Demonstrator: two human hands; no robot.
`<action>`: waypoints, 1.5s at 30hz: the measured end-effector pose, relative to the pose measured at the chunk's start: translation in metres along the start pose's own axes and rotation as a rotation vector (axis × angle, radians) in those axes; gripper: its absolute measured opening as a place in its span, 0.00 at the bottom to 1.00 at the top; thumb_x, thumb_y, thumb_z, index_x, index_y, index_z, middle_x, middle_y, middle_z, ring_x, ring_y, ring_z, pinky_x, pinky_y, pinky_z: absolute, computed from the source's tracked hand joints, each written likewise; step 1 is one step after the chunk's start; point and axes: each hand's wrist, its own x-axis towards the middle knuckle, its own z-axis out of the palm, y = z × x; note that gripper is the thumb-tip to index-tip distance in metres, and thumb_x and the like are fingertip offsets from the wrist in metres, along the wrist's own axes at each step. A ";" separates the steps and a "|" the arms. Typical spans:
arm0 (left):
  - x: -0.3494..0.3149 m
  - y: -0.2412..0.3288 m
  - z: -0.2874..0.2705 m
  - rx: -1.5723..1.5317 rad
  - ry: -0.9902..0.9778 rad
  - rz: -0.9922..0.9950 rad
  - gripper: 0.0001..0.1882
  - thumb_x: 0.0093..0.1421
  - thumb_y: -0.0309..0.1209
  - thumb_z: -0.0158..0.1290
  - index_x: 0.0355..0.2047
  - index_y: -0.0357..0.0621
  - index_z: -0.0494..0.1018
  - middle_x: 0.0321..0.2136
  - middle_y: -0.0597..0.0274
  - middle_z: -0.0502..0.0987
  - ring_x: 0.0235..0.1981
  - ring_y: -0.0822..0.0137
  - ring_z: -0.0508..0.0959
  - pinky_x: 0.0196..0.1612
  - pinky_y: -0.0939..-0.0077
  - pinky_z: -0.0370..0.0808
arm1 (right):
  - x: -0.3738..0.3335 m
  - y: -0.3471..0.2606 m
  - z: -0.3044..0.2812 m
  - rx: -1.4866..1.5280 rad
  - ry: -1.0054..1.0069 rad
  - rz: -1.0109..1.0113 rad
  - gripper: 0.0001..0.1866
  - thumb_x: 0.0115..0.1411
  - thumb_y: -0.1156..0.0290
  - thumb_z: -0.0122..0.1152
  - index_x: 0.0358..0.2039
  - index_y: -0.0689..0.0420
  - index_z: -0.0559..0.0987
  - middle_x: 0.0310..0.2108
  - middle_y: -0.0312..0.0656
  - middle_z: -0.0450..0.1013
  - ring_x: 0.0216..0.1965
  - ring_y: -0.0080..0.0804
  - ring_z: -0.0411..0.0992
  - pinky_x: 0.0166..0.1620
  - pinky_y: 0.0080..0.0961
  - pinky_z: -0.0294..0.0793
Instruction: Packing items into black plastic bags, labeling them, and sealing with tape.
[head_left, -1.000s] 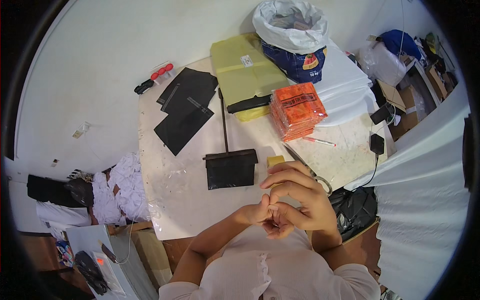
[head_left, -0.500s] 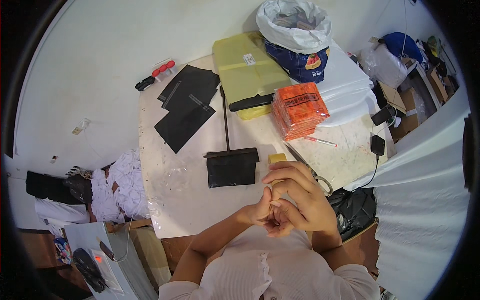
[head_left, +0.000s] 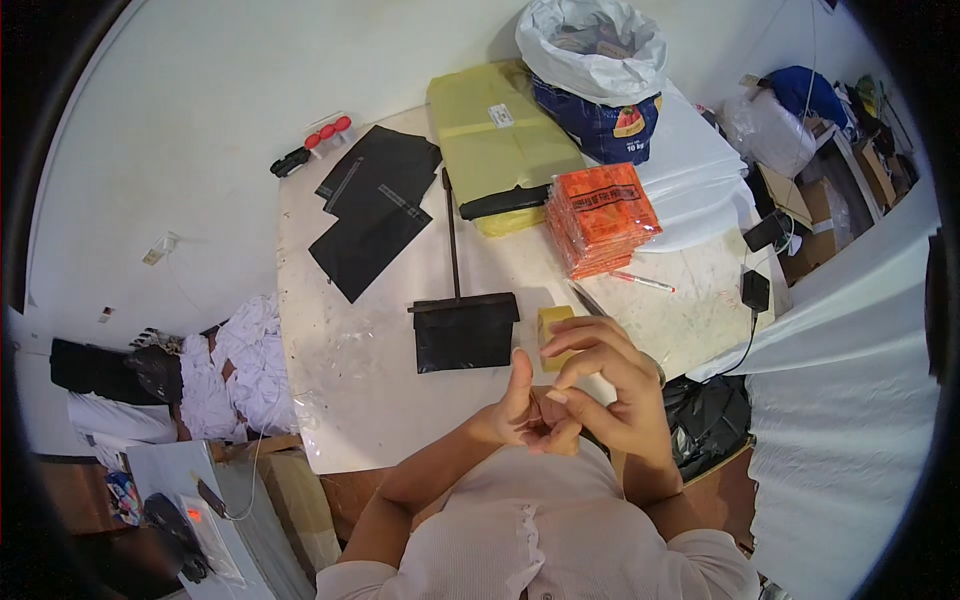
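My left hand (head_left: 535, 418) is raised over the near edge of the table, thumb stretched up and apart from its loosely curled fingers. Close against it is my right hand (head_left: 617, 395), its thumb and index tips nearly together and the other fingers bent. Anything tiny between those tips cannot be made out. Just beyond my right fingers a yellow tape roll (head_left: 550, 335) stands on the table, partly covered. The scissors (head_left: 587, 300) are mostly hidden behind that hand. Left of the tape lies a black plastic packet (head_left: 465, 335) with a thin dark rod (head_left: 451, 235) reaching away from it.
Black flat bags (head_left: 372, 240) lie far left, beside red-capped containers (head_left: 328, 133). Yellow packaging (head_left: 490, 145), a black-handled tool (head_left: 505, 202), a stack of orange packets (head_left: 603, 215), a red-and-white pen (head_left: 643, 282) and a large sack (head_left: 595, 115) occupy the far side. A black adapter (head_left: 756, 290) sits right.
My hands have drawn apart slightly from their clasp. My left thumb now points up, and my right hand has shifted a little right, uncovering more of the tape roll.
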 end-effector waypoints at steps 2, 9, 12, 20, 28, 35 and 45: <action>0.002 0.004 0.002 0.068 -0.004 -0.093 0.51 0.31 0.80 0.12 0.10 0.42 0.62 0.06 0.70 0.57 0.09 0.77 0.55 0.13 0.84 0.48 | 0.003 0.001 0.001 -0.016 0.041 -0.008 0.09 0.41 0.76 0.62 0.25 0.59 0.75 0.35 0.43 0.73 0.44 0.46 0.67 0.46 0.37 0.66; 0.004 0.005 0.007 0.114 0.098 -0.102 0.51 0.30 0.81 0.14 0.10 0.41 0.62 0.07 0.68 0.60 0.08 0.77 0.55 0.12 0.84 0.48 | 0.004 0.013 0.006 -0.170 0.065 -0.111 0.09 0.40 0.75 0.65 0.27 0.54 0.81 0.39 0.38 0.73 0.44 0.41 0.67 0.45 0.33 0.68; 0.004 0.004 0.007 0.096 0.072 -0.097 0.52 0.31 0.81 0.14 0.10 0.40 0.63 0.06 0.68 0.60 0.07 0.76 0.55 0.12 0.84 0.48 | 0.003 0.017 0.005 -0.177 0.069 -0.162 0.08 0.40 0.75 0.64 0.25 0.54 0.81 0.39 0.37 0.73 0.43 0.41 0.67 0.45 0.32 0.68; 0.007 0.002 0.006 -0.002 0.022 -0.043 0.53 0.32 0.80 0.11 0.09 0.39 0.64 0.06 0.66 0.62 0.07 0.77 0.55 0.11 0.85 0.48 | 0.002 0.015 0.011 -0.260 0.130 -0.189 0.07 0.38 0.76 0.64 0.23 0.56 0.79 0.34 0.36 0.74 0.42 0.41 0.67 0.43 0.31 0.68; 0.006 -0.004 0.003 0.040 0.014 -0.029 0.52 0.34 0.78 0.09 0.03 0.42 0.64 0.04 0.66 0.61 0.06 0.77 0.54 0.11 0.85 0.48 | -0.001 0.014 0.011 -0.299 0.152 -0.197 0.07 0.38 0.77 0.64 0.23 0.58 0.79 0.31 0.37 0.73 0.41 0.41 0.67 0.43 0.31 0.68; 0.010 -0.001 0.009 0.019 0.000 0.005 0.52 0.36 0.78 0.08 0.03 0.43 0.64 0.04 0.66 0.61 0.07 0.76 0.56 0.11 0.85 0.49 | -0.004 0.012 0.010 -0.327 0.140 -0.195 0.06 0.39 0.77 0.63 0.23 0.59 0.78 0.31 0.38 0.73 0.41 0.42 0.67 0.42 0.31 0.68; -0.015 0.015 -0.003 0.105 0.208 0.129 0.48 0.48 0.72 0.11 0.15 0.42 0.67 0.11 0.69 0.63 0.09 0.77 0.55 0.15 0.85 0.52 | -0.003 0.013 0.004 -0.072 0.122 -0.052 0.05 0.43 0.77 0.62 0.23 0.61 0.75 0.32 0.42 0.72 0.41 0.41 0.67 0.45 0.31 0.65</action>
